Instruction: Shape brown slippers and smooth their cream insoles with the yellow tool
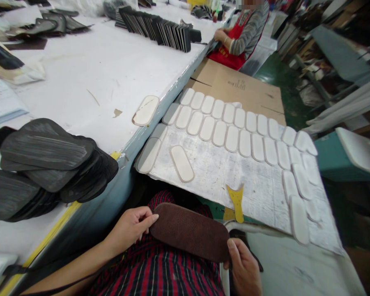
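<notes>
A dark brown oval leather piece (189, 232) is stretched between my two hands above my lap. My left hand (132, 228) pinches its left end between thumb and fingers. At the other end, my right hand (244, 265) grips the rounded edge, thumb on top. Beyond it, rows of white oval pieces (232, 138) lie on a low board (215, 168). One white oval (182, 163) lies apart, closer to me. A yellow forked tool (236, 201) rests at the board's near edge.
Black oval pieces (46, 144) are stacked on the white table (80, 74) at left. One white oval (145, 110) lies near its edge. A row of dark pieces (160, 31) stands farther back. A person in a red apron (230, 49) sits beyond the cardboard (240, 88).
</notes>
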The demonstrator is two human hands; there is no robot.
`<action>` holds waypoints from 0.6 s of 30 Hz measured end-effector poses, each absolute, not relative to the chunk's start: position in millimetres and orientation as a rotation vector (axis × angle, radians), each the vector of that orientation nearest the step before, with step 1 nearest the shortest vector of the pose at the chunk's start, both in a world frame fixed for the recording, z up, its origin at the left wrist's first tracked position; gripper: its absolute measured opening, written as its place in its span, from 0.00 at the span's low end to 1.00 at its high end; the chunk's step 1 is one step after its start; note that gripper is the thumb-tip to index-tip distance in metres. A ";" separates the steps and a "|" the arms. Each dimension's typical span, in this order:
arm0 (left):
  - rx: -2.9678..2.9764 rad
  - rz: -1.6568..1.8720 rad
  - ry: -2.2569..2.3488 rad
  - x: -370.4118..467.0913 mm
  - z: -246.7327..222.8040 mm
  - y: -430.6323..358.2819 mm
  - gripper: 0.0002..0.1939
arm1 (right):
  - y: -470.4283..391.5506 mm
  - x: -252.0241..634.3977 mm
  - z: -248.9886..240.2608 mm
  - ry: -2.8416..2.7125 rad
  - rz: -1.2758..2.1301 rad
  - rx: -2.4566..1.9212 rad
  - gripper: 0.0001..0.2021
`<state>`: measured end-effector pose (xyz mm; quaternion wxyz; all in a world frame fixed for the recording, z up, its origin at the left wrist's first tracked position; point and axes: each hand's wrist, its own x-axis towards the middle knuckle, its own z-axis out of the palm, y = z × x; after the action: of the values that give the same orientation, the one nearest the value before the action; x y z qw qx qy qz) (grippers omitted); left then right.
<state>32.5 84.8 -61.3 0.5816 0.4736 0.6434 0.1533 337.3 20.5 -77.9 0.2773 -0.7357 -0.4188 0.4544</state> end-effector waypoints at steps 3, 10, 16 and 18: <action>1.126 0.347 1.512 33.3 -61.0 85.7 0.20 | 21.5 336.0 -77.4 -1.123 1.218 -1.984 0.21; 1.127 0.325 1.526 34.0 -62.4 86.7 0.21 | 23.7 334.0 -74.7 -1.163 1.203 -1.950 0.21; 1.131 0.266 1.555 33.9 -63.6 86.5 0.23 | 25.7 332.6 -72.0 -1.111 1.219 -1.951 0.20; 1.128 0.239 1.561 32.5 -64.6 86.2 0.25 | 26.3 332.4 -72.7 -1.091 1.225 -1.950 0.20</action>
<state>32.5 86.2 -64.6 0.5648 0.4796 0.6638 0.1017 332.4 26.3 -72.7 0.2925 -0.7319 -0.4094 0.4596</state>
